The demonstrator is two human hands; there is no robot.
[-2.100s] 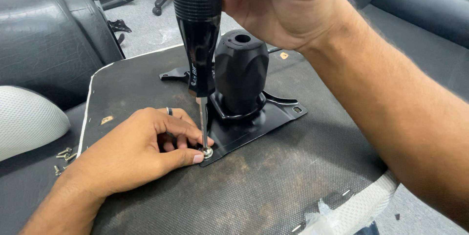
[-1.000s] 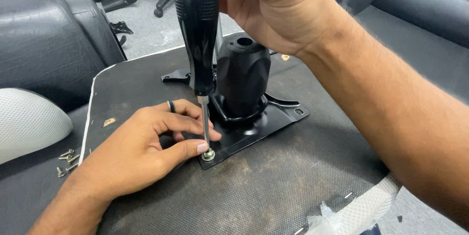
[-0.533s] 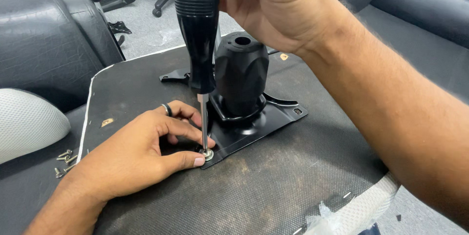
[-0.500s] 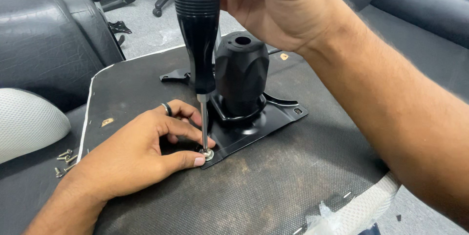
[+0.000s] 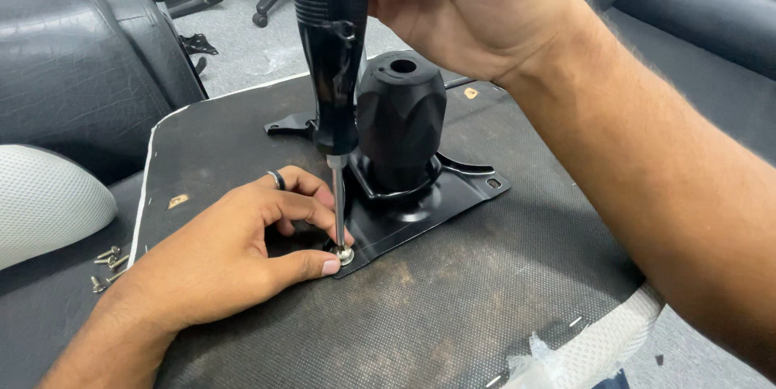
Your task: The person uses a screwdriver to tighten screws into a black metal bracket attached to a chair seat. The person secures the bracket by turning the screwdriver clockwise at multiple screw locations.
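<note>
Our right hand grips the screwdriver upright; left hand pinches the screw at the plate's near-left corner; best keep it straight, press down

an office-chair assembly or repair workshop

black leather chair backs crowd the grey carpet; a wheeled chair base stands behind, loose screws near the upturned seat's left edge.
</note>
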